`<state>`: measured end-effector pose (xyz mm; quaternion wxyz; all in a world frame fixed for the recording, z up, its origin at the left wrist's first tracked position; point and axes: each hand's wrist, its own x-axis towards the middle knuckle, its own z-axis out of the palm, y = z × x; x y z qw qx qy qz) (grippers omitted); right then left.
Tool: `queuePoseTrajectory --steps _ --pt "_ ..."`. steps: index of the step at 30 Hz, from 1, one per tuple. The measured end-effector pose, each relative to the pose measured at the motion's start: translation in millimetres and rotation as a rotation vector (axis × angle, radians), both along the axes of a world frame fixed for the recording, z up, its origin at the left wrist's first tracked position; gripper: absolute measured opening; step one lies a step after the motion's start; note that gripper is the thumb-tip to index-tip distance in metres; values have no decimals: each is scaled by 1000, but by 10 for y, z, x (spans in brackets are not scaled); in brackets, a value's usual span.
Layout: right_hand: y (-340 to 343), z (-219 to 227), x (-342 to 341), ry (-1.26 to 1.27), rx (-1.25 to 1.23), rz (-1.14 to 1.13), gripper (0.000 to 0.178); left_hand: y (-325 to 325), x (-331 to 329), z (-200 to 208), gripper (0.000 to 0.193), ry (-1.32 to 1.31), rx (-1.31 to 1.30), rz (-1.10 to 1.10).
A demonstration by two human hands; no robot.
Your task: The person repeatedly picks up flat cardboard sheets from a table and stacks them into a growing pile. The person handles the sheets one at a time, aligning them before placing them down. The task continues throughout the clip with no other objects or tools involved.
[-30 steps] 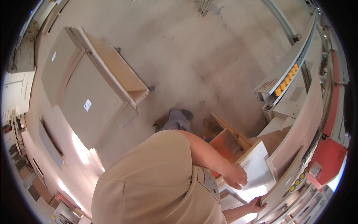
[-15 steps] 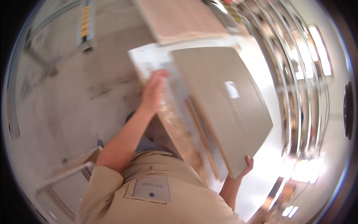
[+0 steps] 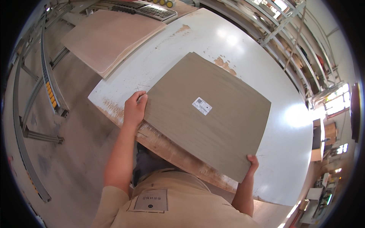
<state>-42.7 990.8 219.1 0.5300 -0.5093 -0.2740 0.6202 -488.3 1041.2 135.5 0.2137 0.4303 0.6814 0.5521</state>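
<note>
A large grey-brown board point(image 3: 224, 125) with a small white label point(image 3: 202, 106) lies over the white worktable point(image 3: 281, 129), near its front edge. My left hand point(image 3: 135, 108) grips the board at its left corner, thumb on the top face. At the lower right corner, my right hand point(image 3: 251, 166) holds the board's edge, with a fingertip or thumb showing on top and the other fingers hidden. Whether the board rests fully on the table or is slightly raised, I cannot tell.
A stack of pinkish-brown sheets point(image 3: 110, 41) overlaps the table's far left. Metal roller rails point(image 3: 49, 89) with yellow rollers stand on the left. Metal racks point(image 3: 289, 34) line the far right. The table's front edge point(image 3: 167, 152) is worn down to bare wood.
The board has come down flatter over the table and its left end is now in my left hand, which was apart from it before. My view has turned too.
</note>
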Motion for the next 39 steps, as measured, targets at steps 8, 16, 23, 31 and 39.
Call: queuePoseTrajectory --steps 8,16,23,31,39 --pt "155 -162 364 -1240 147 -37 52 141 -10 112 47 119 -138 -233" --pt "282 -554 183 -503 166 -68 49 242 -13 17 74 108 -248 -751" --pt "344 -533 266 -561 -228 12 50 241 -214 81 85 7 -250 -863" --pt "1347 -696 378 -1333 -334 -211 51 921 -254 -53 91 -147 -71 -999" --pt "1784 -576 174 -1570 -422 -280 62 1420 14 -94 101 -214 -29 -1023"
